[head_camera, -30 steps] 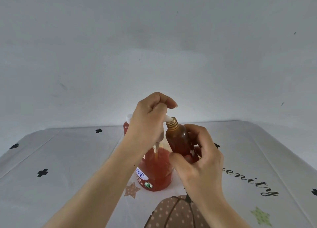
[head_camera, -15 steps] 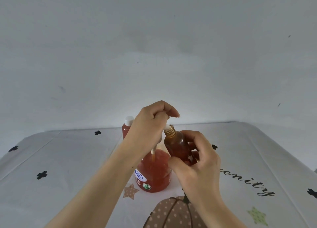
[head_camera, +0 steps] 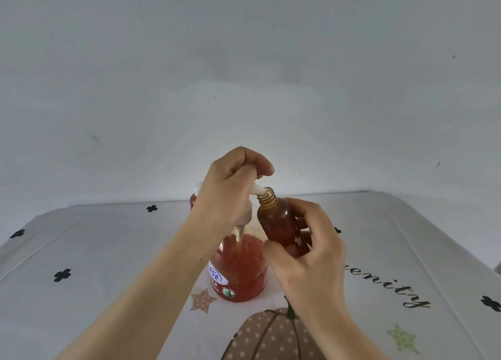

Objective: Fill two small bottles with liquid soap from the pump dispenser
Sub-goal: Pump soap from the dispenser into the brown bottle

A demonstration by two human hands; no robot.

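Amber small bottle (head_camera: 276, 221) held at the spout (head_camera: 257, 190); this looks like the second fill, nearly done.

The right hand (head_camera: 306, 254) grasps the bottle's lower body, holding it tilted above the tablecloth (head_camera: 108, 251) with its threaded mouth touching the white spout. The left hand (head_camera: 230, 194) is clenched over the head of the red pump dispenser (head_camera: 238, 273), which stands on the cloth. A white-capped bottle (head_camera: 193, 199) behind the left hand seems already filled. The next move calls for gentle presses with the mouth kept under the tip, then righting and capping. The dispenser's blue label (head_camera: 215, 274) is too blurred to read. The cloth's script (head_camera: 385, 286) shows "enity", its start hidden by the right hand.
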